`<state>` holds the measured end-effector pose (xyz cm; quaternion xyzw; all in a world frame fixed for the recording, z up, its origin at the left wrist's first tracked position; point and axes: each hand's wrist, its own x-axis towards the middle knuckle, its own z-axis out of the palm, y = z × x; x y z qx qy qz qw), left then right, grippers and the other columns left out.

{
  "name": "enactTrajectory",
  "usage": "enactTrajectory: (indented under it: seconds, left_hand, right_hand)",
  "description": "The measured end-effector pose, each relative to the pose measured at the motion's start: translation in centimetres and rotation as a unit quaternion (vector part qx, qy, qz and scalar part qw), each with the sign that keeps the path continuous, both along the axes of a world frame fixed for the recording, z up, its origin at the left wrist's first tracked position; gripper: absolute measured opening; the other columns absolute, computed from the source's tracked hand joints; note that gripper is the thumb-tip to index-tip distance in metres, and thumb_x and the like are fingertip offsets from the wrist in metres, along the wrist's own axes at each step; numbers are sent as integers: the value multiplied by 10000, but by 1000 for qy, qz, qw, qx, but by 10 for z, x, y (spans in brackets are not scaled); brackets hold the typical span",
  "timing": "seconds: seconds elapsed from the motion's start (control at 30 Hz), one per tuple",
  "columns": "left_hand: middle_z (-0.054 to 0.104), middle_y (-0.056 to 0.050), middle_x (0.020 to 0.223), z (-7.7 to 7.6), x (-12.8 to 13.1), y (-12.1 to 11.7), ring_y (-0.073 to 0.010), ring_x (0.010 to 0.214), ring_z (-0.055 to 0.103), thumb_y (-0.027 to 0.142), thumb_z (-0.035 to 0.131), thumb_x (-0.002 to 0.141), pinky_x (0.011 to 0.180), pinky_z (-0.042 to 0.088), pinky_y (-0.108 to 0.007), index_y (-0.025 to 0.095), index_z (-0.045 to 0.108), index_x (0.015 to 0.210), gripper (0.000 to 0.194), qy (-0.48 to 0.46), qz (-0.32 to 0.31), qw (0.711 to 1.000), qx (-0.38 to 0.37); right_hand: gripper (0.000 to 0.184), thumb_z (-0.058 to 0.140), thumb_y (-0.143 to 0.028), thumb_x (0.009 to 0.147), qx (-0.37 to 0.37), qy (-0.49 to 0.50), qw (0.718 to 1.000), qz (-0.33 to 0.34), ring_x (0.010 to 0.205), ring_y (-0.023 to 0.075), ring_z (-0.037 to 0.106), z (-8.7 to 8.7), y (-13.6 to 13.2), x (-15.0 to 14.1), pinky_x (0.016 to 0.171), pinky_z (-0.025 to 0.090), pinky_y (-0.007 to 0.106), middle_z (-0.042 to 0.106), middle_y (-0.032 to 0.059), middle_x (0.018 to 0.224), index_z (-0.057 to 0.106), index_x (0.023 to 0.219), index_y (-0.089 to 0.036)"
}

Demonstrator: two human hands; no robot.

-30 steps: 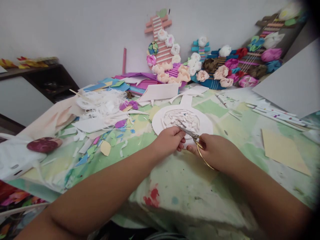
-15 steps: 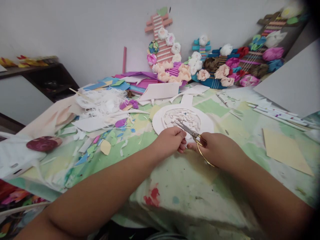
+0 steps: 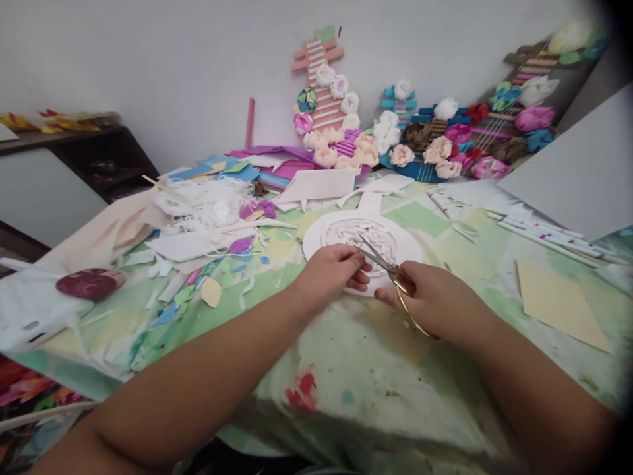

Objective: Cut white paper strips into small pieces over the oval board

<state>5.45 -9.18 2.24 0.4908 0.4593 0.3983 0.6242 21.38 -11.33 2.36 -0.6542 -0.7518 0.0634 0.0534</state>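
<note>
My right hand (image 3: 435, 293) is closed around the gold handles of a pair of scissors (image 3: 383, 262). The scissor blades point up and left, slightly parted, over a white paper piece (image 3: 314, 231) shaped like a disc with a short neck. Small white paper scraps (image 3: 363, 231) are heaped in a ring at the disc's middle. My left hand (image 3: 339, 267) is at the disc's near left edge, close to the blades, fingers curled and pinched together. Whatever sits between those fingers is too small to make out.
White string (image 3: 208, 198) and coloured paper bits (image 3: 225, 274) lie to the left. Flower-covered guitar shapes (image 3: 326, 99) lean on the wall. At right are white sticks (image 3: 548, 237), a cream paper sheet (image 3: 558, 303) and a large white board (image 3: 573, 171). A maroon oval object (image 3: 91, 282) sits far left.
Both hands have parted slightly, the right one shifting a little right and down with the scissors. The camera view has tilted a bit.
</note>
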Motion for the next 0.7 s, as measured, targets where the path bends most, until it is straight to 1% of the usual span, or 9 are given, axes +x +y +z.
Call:
enactTrajectory:
  seconds: [0.07, 0.13, 0.23, 0.33, 0.5, 0.6, 0.7]
  left_hand:
    - [564, -24, 638, -1, -1, -1, -71, 557, 544, 192, 504, 717, 591, 472, -224, 98, 566, 669, 122, -48, 1, 999, 5]
    - [575, -31, 673, -4, -1, -2, -80, 615, 552, 216, 535, 700, 634, 469, -227, 96, 583, 704, 130, -89, 3, 996, 6]
    - [582, -37, 692, -8, 1, -2, -92, 643, 552, 247, 556, 685, 647, 463, -239, 95, 592, 723, 161, -111, -1, 994, 0]
    - [579, -38, 688, -8, 2, -3, -100, 634, 546, 265, 556, 683, 627, 460, -254, 101, 593, 716, 171, -102, 3, 995, 8]
    - [562, -34, 680, -4, 1, -5, -113, 651, 541, 260, 540, 691, 616, 464, -276, 109, 586, 692, 158, -61, 1, 998, 30]
    - [573, -31, 714, -1, 0, -5, -115, 663, 551, 238, 544, 685, 606, 468, -263, 124, 582, 749, 136, -22, -2, 998, 57]
    - [576, -19, 700, -1, 0, -5, -100, 639, 559, 207, 530, 694, 598, 470, -237, 130, 568, 771, 115, -6, 8, 997, 75]
  right_hand:
    - [423, 400, -615, 644, 18, -4, 1000, -8, 517, 138, 431, -2, 0, -1, 439, 243, 230, 530, 33, 609, 434, 634, -194]
    - [406, 417, -595, 648, 21, 13, 1000, 1, 532, 138, 436, -4, 0, -2, 449, 255, 229, 533, 38, 638, 433, 659, -190]
    - [354, 432, -547, 667, 10, 52, 998, 26, 519, 127, 431, -7, -1, -5, 454, 262, 223, 520, 24, 626, 420, 662, -193]
    - [332, 430, -528, 677, 14, 63, 998, 19, 501, 124, 415, -8, -2, -9, 444, 255, 220, 499, 10, 585, 395, 631, -201]
    - [354, 418, -549, 674, 12, 45, 999, -8, 472, 123, 390, -8, -2, -10, 426, 230, 225, 488, 7, 556, 378, 600, -206]
    - [376, 388, -570, 683, 12, 40, 999, -10, 466, 124, 389, -8, -3, -9, 426, 225, 228, 487, 6, 543, 379, 590, -206]
    - [394, 373, -589, 681, 12, 41, 999, -8, 469, 126, 398, -8, -3, -8, 427, 228, 228, 497, 7, 547, 378, 587, -207]
